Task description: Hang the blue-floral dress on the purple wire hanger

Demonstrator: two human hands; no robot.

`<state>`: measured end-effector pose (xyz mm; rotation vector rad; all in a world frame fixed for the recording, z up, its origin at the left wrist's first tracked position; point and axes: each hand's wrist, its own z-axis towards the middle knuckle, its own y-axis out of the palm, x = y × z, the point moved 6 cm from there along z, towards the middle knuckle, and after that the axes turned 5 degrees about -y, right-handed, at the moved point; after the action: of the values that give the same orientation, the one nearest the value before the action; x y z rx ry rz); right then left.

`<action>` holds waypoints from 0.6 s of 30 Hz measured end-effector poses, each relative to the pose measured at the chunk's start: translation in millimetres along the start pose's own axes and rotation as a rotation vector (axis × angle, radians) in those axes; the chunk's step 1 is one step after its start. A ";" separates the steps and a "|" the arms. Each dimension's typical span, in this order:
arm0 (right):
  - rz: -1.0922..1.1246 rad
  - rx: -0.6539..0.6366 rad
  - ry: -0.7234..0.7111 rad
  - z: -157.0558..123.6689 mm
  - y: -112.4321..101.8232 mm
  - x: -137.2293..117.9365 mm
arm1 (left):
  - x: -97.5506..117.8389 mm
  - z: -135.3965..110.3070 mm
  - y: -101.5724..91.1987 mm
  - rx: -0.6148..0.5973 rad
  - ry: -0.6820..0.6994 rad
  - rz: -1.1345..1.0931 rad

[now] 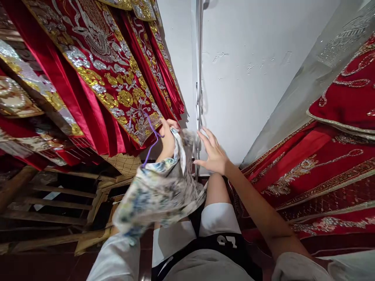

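A blurred floral cloth [164,191], pale with blue, green and yellow patches, hangs over my left forearm and hides most of it. A purple cord [152,144] trails from its upper edge past the wrist. My left hand [167,141] comes out above the cloth, its fingers curled at the cloth's white edge. Just right of the cloth, my right hand [213,153] is raised with fingers spread and nothing in it.
Red embroidered hangings [117,78] with gold and silver sequins hang at left, close to my left hand. More red beaded fabric [307,168] lines the right. Ahead is a white wall [240,70] with a vertical pipe [199,78]. Wooden slatted furniture [58,195] stands lower left.
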<state>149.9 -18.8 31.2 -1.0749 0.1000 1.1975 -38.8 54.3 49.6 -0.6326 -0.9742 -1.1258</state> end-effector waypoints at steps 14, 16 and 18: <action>-0.401 0.386 0.258 -26.0 -85.6 82.8 | -27.5 -57.0 -11.9 -0.650 0.094 0.896; -0.443 0.450 0.268 -13.7 -105.5 88.6 | -34.9 -56.1 -32.7 -0.441 -0.046 0.523; -0.478 0.477 0.220 9.0 -116.0 85.2 | -46.7 -54.6 -44.5 -0.228 -0.213 0.050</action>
<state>272.8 51.5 58.6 -0.7448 0.2692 0.5792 -68.7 15.1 -19.0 -0.9721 -1.0122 -1.1507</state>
